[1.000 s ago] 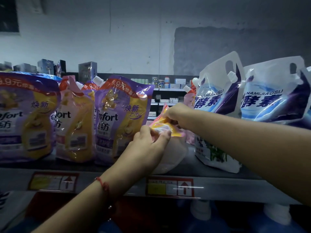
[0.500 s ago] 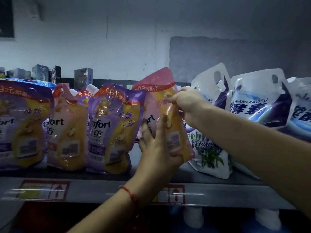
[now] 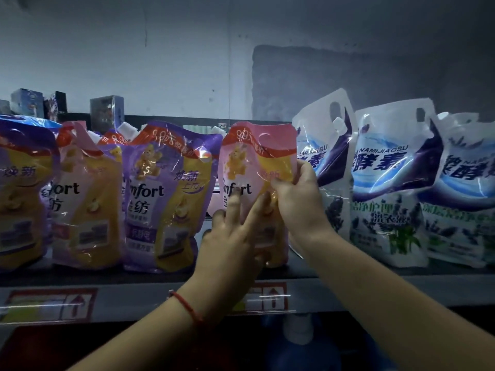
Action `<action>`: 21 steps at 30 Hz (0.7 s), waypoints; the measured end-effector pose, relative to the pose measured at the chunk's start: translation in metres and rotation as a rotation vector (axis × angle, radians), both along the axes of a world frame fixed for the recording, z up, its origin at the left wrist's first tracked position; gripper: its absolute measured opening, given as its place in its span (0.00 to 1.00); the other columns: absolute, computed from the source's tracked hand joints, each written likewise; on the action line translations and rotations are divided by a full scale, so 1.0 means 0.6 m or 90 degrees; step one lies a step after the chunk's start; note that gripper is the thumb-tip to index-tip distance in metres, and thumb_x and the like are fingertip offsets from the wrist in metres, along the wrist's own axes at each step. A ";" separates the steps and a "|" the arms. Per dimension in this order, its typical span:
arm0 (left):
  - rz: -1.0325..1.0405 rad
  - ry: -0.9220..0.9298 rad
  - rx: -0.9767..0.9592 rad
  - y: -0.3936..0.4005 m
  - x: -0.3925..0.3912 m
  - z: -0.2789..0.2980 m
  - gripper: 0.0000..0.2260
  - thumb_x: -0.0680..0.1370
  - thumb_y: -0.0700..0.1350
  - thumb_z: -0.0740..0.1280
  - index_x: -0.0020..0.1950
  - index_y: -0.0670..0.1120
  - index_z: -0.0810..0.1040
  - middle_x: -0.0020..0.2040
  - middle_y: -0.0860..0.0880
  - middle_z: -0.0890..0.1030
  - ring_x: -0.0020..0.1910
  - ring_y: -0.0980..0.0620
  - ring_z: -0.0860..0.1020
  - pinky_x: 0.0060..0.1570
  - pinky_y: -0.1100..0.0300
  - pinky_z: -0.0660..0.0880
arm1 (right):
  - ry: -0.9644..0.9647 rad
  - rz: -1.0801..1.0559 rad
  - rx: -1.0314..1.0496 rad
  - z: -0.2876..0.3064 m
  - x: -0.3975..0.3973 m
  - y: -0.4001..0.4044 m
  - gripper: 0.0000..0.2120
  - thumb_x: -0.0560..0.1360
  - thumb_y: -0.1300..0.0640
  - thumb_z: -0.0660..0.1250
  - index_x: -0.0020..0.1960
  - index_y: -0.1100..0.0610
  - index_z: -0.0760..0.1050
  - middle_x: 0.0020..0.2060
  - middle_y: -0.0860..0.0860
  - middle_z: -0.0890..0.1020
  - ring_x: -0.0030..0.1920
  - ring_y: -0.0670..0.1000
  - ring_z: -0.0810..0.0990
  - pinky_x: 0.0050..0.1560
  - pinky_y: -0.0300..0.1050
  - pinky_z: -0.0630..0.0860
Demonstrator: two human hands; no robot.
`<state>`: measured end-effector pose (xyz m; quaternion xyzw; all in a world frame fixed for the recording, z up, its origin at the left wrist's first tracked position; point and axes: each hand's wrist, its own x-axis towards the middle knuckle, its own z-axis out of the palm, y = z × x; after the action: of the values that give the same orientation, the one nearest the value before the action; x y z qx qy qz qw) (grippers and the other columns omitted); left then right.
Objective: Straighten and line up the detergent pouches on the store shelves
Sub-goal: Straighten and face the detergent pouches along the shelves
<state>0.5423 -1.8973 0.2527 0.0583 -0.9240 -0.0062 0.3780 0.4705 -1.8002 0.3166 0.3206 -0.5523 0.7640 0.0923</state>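
A pink and yellow Comfort pouch (image 3: 249, 162) stands upright on the grey shelf (image 3: 348, 287) between the purple pouch (image 3: 166, 194) and the white and blue pouches (image 3: 393, 180). My left hand (image 3: 230, 236) presses its straight fingers flat against the pouch's front, low down. My right hand (image 3: 297, 199) grips the pouch's right edge, thumb on the front. More Comfort pouches (image 3: 83, 199) stand in a row to the left, some leaning.
Price tags (image 3: 51, 303) run along the shelf's front lip. Small boxes (image 3: 107, 111) sit on a farther shelf behind. A blue bottle with a white cap (image 3: 297, 333) stands on the level below. A grey wall rises behind.
The pink pouch went from slumped and folded to upright and facing front. My left hand slid down its front; my right hand moved from its top to its right edge.
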 end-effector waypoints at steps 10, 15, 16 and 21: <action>-0.013 -0.083 -0.098 -0.023 0.022 0.025 0.41 0.77 0.61 0.62 0.79 0.57 0.36 0.80 0.42 0.51 0.74 0.40 0.60 0.63 0.48 0.71 | 0.230 -0.228 0.584 0.032 0.075 0.091 0.30 0.76 0.54 0.67 0.73 0.41 0.58 0.60 0.40 0.73 0.60 0.44 0.73 0.59 0.36 0.69; -0.057 -0.084 -0.152 -0.031 0.047 0.046 0.34 0.71 0.62 0.57 0.73 0.47 0.71 0.68 0.37 0.75 0.60 0.35 0.77 0.50 0.42 0.77 | 0.413 -0.427 0.950 0.006 0.115 0.141 0.38 0.80 0.42 0.59 0.80 0.51 0.40 0.79 0.50 0.45 0.79 0.51 0.43 0.76 0.46 0.40; -0.066 -0.097 -0.156 -0.032 0.050 0.048 0.35 0.70 0.64 0.54 0.73 0.47 0.72 0.69 0.38 0.74 0.62 0.35 0.76 0.53 0.42 0.76 | 0.406 -0.432 0.992 0.001 0.123 0.148 0.38 0.80 0.41 0.58 0.80 0.51 0.40 0.79 0.50 0.45 0.79 0.52 0.42 0.76 0.48 0.40; -0.089 -0.147 -0.158 -0.005 0.077 0.050 0.42 0.67 0.73 0.43 0.79 0.57 0.57 0.79 0.46 0.60 0.75 0.41 0.62 0.71 0.45 0.63 | 0.353 -0.380 1.050 -0.008 0.150 0.186 0.38 0.79 0.38 0.57 0.80 0.46 0.39 0.79 0.47 0.45 0.79 0.50 0.41 0.77 0.47 0.38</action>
<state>0.5887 -1.9001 0.2828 -0.0526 -0.9568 0.0881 0.2722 0.5605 -1.6884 0.3115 0.3009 -0.9402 -0.0318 0.1566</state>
